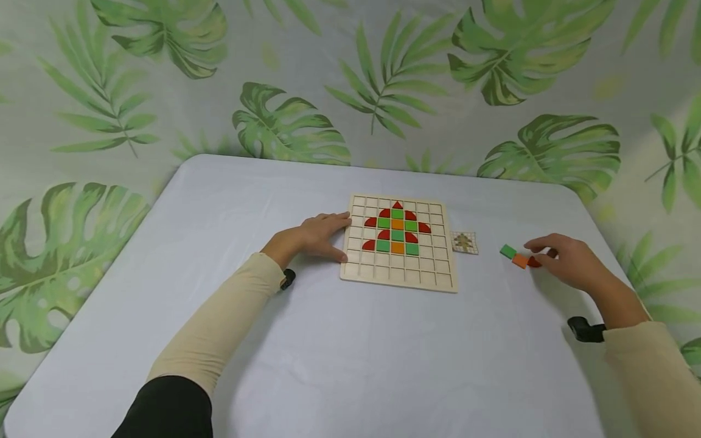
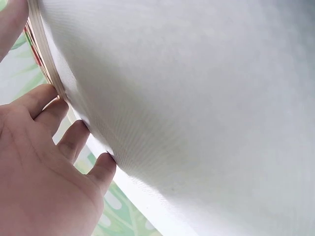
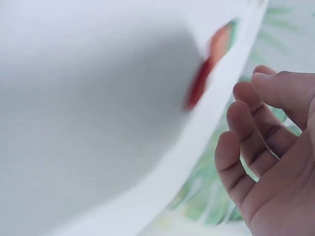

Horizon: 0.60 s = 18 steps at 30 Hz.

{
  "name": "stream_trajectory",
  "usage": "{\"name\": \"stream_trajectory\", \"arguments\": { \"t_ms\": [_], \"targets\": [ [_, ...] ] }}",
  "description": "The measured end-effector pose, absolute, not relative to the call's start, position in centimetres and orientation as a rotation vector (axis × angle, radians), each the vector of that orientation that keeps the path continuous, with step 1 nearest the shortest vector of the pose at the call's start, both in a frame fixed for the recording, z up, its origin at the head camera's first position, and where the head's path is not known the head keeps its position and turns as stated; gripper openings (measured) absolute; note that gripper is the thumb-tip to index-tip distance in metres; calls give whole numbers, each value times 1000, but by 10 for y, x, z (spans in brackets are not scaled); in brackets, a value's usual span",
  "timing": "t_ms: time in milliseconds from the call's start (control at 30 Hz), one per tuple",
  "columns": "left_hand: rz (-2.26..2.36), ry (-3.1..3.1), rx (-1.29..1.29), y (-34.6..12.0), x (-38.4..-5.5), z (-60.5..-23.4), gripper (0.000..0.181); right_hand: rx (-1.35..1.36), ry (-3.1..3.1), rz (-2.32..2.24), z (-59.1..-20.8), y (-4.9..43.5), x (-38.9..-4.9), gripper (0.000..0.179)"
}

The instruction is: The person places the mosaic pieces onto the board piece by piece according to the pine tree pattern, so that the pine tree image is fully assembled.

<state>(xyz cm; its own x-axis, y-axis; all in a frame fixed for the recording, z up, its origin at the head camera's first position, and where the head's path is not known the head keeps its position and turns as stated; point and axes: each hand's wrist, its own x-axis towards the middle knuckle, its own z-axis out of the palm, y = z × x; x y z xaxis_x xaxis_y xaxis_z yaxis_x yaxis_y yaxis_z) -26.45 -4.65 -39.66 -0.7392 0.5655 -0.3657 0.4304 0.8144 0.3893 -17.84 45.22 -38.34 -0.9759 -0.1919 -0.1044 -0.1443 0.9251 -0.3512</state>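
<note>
My left hand (image 1: 316, 236) rests at the left edge of a wooden grid board (image 1: 378, 271), with thumb and fingers spread along it. In the left wrist view, the fingertips (image 2: 102, 169) touch the table beside the board's edge. Red, green and orange pieces form a tree-like shape on the grid. Over at the right, my right hand (image 1: 566, 258) hovers with loosely bent fingers. Just below it lie a green square (image 1: 507, 250), an orange square (image 1: 519, 260) and a red piece (image 3: 199, 86). The right wrist view shows a gap between fingers and pieces, and nothing is visible in that hand.
A small pattern card (image 1: 464, 243) lies against the board's right side. White cloth covers the table (image 1: 350, 353). Behind it hangs a leaf-printed backdrop (image 1: 296, 61). Each wrist carries a black device (image 1: 586, 329).
</note>
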Motion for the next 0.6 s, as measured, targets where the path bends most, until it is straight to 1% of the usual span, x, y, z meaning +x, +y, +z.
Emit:
{"name": "stream_trajectory", "arguments": {
  "t_ms": [167,267,433,500,600],
  "targets": [
    [379,2518,730,-46,-264,-394,92,-254,2977,-460,-398,484,-169,33],
    [374,2520,728,-46,-264,-395,92,-279,2998,-459,-403,488,-169,37],
    [392,2517,721,-47,-265,-395,92,-314,3001,-447,-403,479,-175,31],
    [401,2510,720,-47,-265,-395,93,-258,2978,-419,-401,475,-177,32],
    [403,2508,720,-47,-264,-393,93,-116,2946,-353,-398,470,-179,44]
  ]
}}
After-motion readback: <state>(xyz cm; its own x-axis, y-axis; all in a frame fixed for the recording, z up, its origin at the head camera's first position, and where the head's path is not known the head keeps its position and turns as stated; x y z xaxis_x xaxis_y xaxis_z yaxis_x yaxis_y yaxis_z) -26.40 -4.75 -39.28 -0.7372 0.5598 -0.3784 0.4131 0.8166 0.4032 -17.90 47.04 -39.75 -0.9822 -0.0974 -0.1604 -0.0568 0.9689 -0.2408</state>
